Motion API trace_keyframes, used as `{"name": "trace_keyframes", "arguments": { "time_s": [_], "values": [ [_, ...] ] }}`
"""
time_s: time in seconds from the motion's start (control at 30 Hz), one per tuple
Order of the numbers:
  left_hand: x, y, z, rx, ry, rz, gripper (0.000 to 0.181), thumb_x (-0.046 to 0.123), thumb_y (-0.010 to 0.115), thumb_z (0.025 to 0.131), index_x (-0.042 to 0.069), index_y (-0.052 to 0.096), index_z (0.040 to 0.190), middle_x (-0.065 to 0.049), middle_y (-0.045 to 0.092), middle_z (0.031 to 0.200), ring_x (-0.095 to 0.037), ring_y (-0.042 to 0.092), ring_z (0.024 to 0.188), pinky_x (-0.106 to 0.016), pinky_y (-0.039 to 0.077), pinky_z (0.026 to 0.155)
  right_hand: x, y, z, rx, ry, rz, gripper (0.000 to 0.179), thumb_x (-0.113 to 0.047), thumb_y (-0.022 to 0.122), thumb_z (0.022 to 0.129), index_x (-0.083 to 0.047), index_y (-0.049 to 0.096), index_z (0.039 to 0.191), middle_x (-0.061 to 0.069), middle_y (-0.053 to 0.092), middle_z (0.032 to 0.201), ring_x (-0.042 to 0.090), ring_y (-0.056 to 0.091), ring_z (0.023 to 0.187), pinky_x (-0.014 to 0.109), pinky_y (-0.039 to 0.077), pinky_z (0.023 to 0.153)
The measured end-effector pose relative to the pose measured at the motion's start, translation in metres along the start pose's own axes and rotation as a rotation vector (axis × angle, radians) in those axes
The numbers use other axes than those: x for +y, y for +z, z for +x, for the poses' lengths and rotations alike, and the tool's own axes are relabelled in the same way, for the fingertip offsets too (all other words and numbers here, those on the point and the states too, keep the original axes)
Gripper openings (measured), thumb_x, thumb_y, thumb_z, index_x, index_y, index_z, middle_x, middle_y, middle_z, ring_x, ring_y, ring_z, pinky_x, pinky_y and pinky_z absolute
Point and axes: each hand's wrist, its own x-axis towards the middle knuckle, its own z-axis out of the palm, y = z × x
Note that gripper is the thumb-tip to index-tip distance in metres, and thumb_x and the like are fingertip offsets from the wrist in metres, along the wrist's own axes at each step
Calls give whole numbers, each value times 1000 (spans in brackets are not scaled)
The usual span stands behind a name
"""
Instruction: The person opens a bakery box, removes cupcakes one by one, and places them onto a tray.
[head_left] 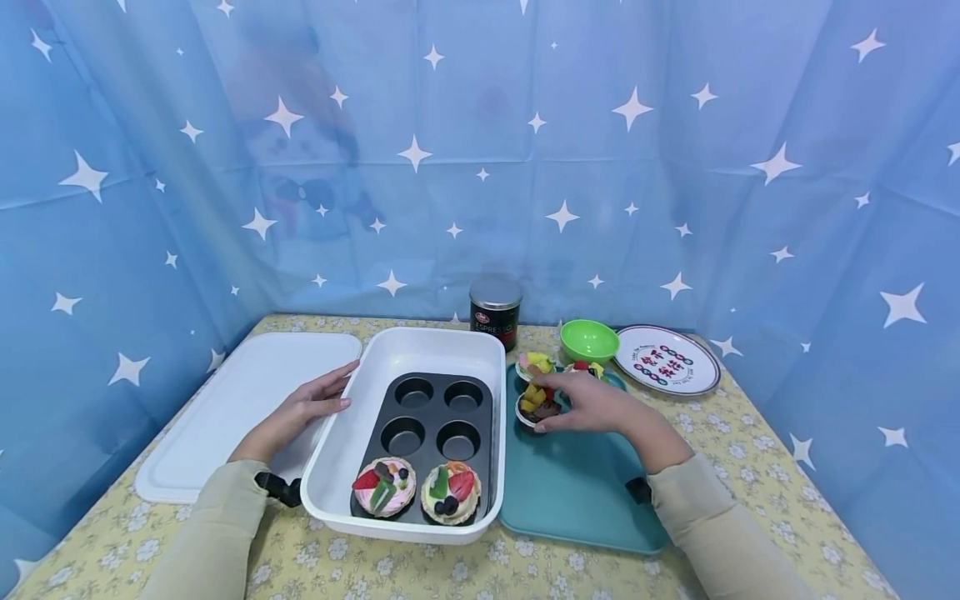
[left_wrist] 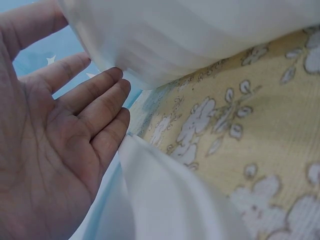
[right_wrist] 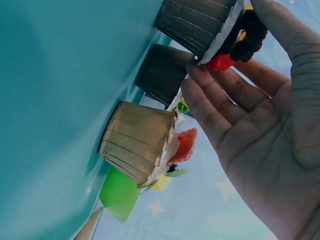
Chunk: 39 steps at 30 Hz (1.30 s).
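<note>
My right hand [head_left: 592,404] has its thumb and fingers around a chocolate cupcake [head_left: 537,408] topped with yellow and red fruit. In the right wrist view, this cupcake's dark pleated cup [right_wrist: 197,25] is by the thumb. Behind it on the teal tray [head_left: 577,492] are two more fruit cupcakes, one with a dark cup [right_wrist: 162,75] and one with a tan cup [right_wrist: 140,142]. My left hand [head_left: 303,408], fingers extended, rests at the left side of a white box [head_left: 333,483]. Inside the box lies a black muffin tin [head_left: 431,412], its two front cups holding fruit-topped cupcakes [head_left: 384,487].
A white lid [head_left: 225,408] lies left of the box. At the back stand a black espresso tin [head_left: 495,312] and a green bowl [head_left: 588,340]. A patterned white plate [head_left: 678,383] lies at the right rear. Floral cloth [head_left: 757,500] covers the table.
</note>
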Motion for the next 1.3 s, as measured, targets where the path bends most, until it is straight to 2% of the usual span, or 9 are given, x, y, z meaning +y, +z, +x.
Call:
{"name": "trace_keyframes", "arguments": {
  "time_s": [0.27, 0.47, 0.67, 0.8, 1.0, 1.17, 1.3],
  "values": [
    [-1, 0, 1, -10, 15, -5, 69, 24, 60, 101, 21, 27, 161, -14, 30, 162, -37, 34, 145, -32, 43, 103, -3, -4, -2, -5, 37, 17, 67, -49, 76, 87, -11, 59, 140, 2, 65, 121, 16, 63, 104, 43, 53, 90],
    [-2, 0, 1, -17, 27, -13, 69, 23, 59, 101, 19, 26, 161, -16, 29, 162, -39, 33, 145, -24, 43, 100, -4, -8, -3, 3, 3, 17, 60, -46, 73, 91, -10, 60, 138, 4, 65, 121, 25, 64, 108, 45, 52, 89],
    [-1, 0, 1, -12, 23, -6, 69, 24, 60, 100, 19, 27, 161, -16, 29, 162, -39, 33, 145, -28, 42, 102, -7, -9, -4, 22, -15, 14, 62, -46, 72, 92, -10, 59, 140, 4, 64, 124, 26, 61, 110, 44, 50, 87],
    [-2, 0, 1, -10, 21, -2, 70, 25, 60, 100, 19, 27, 161, -16, 29, 162, -39, 33, 145, -32, 42, 103, -10, -11, -5, 29, -22, 12, 65, -47, 72, 92, -9, 57, 142, 7, 63, 130, 27, 60, 116, 46, 50, 92],
    [-1, 0, 0, -13, 14, -15, 70, 24, 60, 100, 21, 27, 161, -15, 31, 162, -38, 35, 144, -31, 43, 102, -20, -11, -6, 59, -21, 9, 62, -46, 72, 92, -13, 58, 142, 7, 59, 139, 27, 57, 124, 49, 49, 98],
    [1, 0, -1, -13, 4, -32, 70, 25, 61, 100, 24, 27, 161, -12, 31, 162, -35, 36, 144, -27, 44, 100, -39, -2, -1, 80, -120, 17, 61, -48, 72, 91, -17, 58, 142, 2, 55, 143, 22, 52, 130, 45, 48, 101],
    [1, 0, 0, -15, 15, -18, 70, 26, 61, 100, 21, 27, 161, -14, 30, 162, -37, 35, 145, -31, 43, 102, -59, 12, 4, 40, -237, 52, 61, -48, 70, 93, -17, 54, 144, -2, 53, 145, 16, 48, 134, 41, 42, 108]
  ]
}}
